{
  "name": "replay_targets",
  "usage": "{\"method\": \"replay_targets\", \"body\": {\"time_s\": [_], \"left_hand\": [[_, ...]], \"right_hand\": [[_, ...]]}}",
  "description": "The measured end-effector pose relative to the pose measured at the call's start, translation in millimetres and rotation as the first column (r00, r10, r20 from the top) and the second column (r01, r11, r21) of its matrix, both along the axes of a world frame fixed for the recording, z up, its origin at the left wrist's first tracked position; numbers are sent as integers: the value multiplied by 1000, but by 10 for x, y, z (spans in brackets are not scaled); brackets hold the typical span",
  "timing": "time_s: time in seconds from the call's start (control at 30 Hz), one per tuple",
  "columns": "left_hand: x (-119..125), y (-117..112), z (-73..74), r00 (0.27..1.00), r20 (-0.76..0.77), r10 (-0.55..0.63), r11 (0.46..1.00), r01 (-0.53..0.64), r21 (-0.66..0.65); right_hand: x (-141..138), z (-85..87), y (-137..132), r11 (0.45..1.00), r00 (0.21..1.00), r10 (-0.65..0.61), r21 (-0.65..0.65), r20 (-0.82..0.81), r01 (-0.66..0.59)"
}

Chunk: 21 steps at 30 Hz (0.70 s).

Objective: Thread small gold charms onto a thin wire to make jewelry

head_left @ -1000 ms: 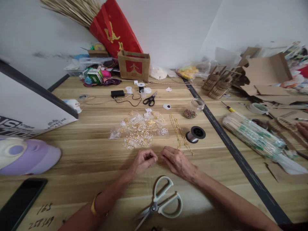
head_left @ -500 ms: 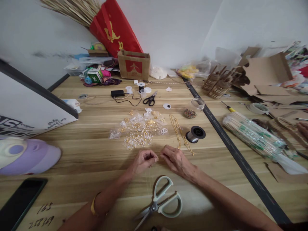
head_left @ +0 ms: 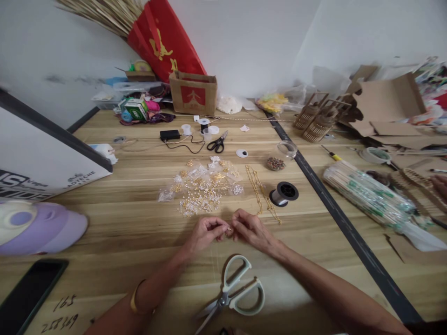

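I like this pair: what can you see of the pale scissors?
The pale scissors have two loop handles that look plastic and silvery, metal-looking blades joined at a pivot. They lie partly open, low in the picture; only the table visibly touches them. Handles point away from the camera, blades towards it.

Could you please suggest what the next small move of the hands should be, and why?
Perhaps the right hand should gently take hold of the tiny piece, as the left hand seems to pinch it and the right is close beside it.
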<state>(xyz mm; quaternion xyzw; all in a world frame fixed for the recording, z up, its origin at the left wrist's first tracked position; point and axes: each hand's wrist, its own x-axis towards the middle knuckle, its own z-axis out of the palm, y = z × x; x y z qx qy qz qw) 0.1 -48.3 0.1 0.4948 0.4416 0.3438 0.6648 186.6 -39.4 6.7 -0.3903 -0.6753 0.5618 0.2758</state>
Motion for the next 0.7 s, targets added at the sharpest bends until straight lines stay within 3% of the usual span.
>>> {"method": "replay_targets", "body": {"time_s": [0.33, 0.47, 0.7], "left_hand": [[11, 10, 19, 1000, -9, 4, 999, -3, 36], [16, 1, -13, 1000, -4, 18, 999, -18, 43], [33, -26, -19, 999, -49, 16, 995, -11, 104]], "right_hand": [[21, 29, -9, 994, 998, -57, 93, 20, 55], [-4, 39, -22, 993, 996, -56, 96, -75, 63], [-51, 64, -58, 1000, 967, 9, -15, -256, -13]]}}
